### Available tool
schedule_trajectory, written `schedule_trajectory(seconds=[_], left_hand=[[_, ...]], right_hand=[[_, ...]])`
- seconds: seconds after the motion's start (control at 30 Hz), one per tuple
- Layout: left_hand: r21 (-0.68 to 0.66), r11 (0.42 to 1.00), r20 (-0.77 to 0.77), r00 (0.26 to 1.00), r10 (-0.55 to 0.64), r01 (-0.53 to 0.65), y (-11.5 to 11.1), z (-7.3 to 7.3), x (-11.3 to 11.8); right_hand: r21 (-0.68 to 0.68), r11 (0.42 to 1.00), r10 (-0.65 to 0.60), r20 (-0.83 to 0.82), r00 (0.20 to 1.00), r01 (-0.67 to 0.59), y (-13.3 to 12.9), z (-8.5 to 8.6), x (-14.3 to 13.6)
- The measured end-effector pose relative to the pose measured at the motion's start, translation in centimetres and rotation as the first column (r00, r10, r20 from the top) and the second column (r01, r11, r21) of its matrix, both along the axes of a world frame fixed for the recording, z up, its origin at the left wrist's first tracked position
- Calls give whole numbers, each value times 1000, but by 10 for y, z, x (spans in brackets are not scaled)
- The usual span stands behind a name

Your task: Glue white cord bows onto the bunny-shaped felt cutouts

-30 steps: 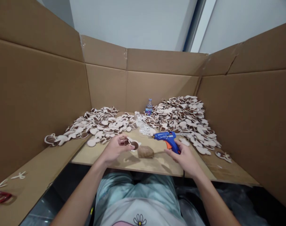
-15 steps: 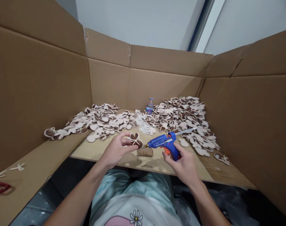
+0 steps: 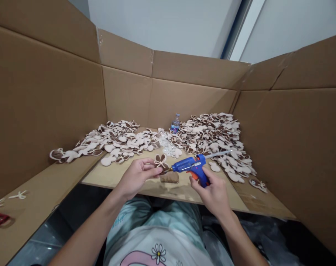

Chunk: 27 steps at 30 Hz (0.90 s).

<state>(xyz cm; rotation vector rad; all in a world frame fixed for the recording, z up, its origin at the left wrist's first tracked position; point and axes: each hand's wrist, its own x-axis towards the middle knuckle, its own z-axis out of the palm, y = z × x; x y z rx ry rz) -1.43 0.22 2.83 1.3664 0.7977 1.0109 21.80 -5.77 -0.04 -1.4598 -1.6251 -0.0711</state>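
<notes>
At the front of the desk (image 3: 226, 195), the left hand (image 3: 139, 173) pinches a small brown rabbit shape (image 3: 163, 167) by its side — light, soft and bendy, I'd judge, best held at the rim, off its thin bow (image 3: 159, 162). The right hand (image 3: 214, 189) grips the handle of a blue glue gun (image 3: 186, 165), stiffer and probably heavier, its tip right by the shape. Room to move looks tight — front edge, brown block (image 3: 169, 178), heaps (image 3: 218, 135), cardboard walls (image 3: 290, 140).

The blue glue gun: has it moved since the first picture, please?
Yes. Judged against the bottle, the blue glue gun has moved to the left and slightly lower in the view.
</notes>
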Motion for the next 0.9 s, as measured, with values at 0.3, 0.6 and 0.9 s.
schedule_trajectory(seconds=[0.3,0.6,0.9], left_hand=[[-42,999,68,998,-8,11,-2,1,0],[-19,1000,47,999,-8,9,-1,2,0],[-58,998,96,995,-20,26,-1,1,-1]], right_hand=[[29,999,-28,9,1000,28,-3,3,-3],[80,997,-8,30,1000,6,-3,1,-1],[86,996,-23,35,999,20,-3,1,-1]])
